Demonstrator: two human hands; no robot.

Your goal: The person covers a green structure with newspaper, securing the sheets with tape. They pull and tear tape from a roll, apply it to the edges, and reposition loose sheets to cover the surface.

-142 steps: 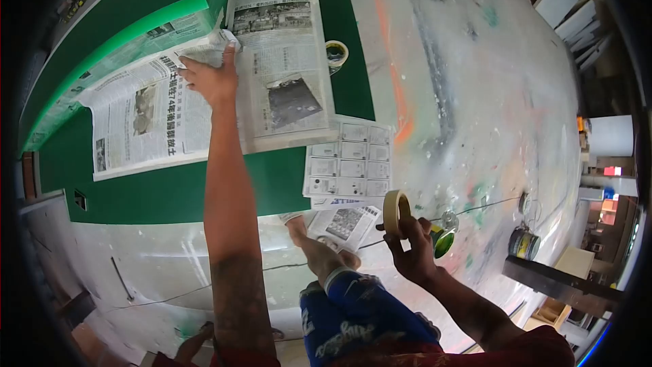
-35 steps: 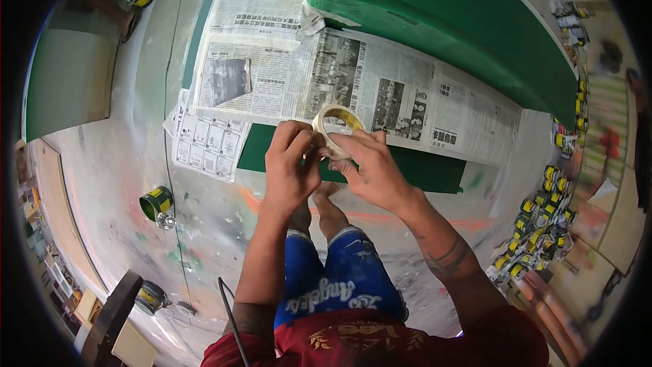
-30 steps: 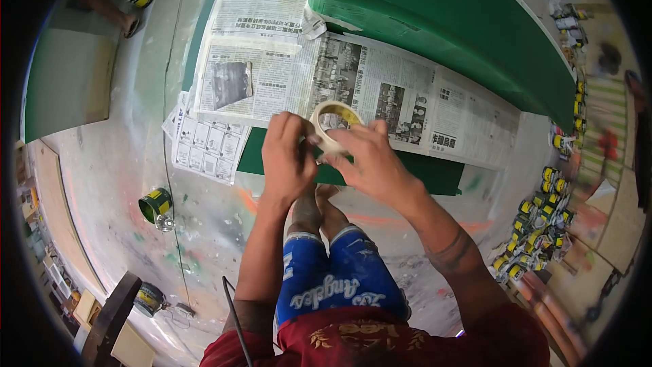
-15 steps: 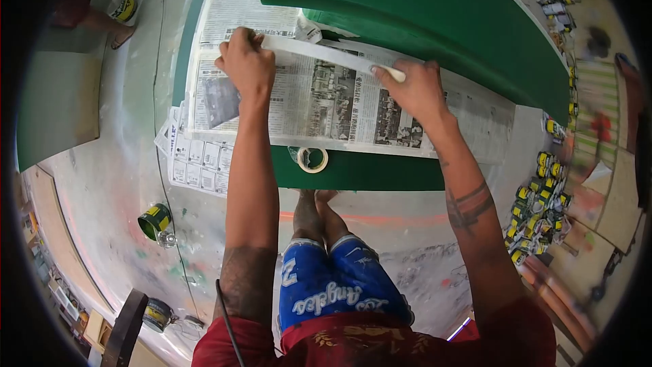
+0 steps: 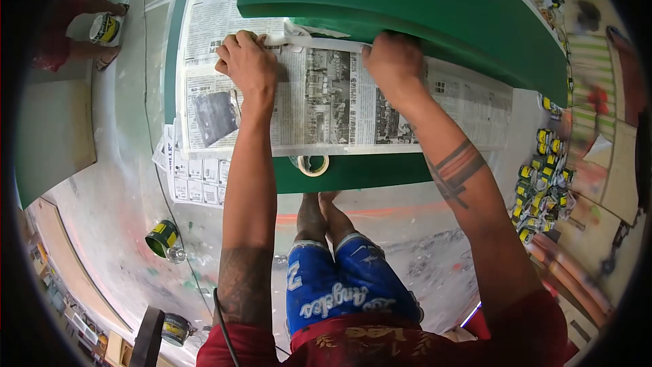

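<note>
A strip of pale masking tape point(image 5: 327, 43) stretches between my hands along the upper edge of the newspaper point(image 5: 293, 112). My left hand point(image 5: 248, 66) is closed, pinching the strip's left end against the paper. My right hand point(image 5: 395, 68), slightly blurred, is closed at the strip's other end, by the raised green panel point(image 5: 407, 3); the roll is hidden there. A dark grey square sheet point(image 5: 216, 118) lies on the newspaper beside my left wrist. On the green board point(image 5: 367, 175) below the paper's front edge rests another tape roll point(image 5: 322, 168).
An open green paint can point(image 5: 161, 238) stands on the floor at left, near a cable. Many cans point(image 5: 540, 183) are clustered at right. A person point(image 5: 75, 34) is at upper left, with a white can point(image 5: 104, 28) between the feet.
My right hand has moved left and up, toward the raised panel's edge. The tape strip now lies lower against the newspaper and shows a shorter length. The view has shifted slightly.
</note>
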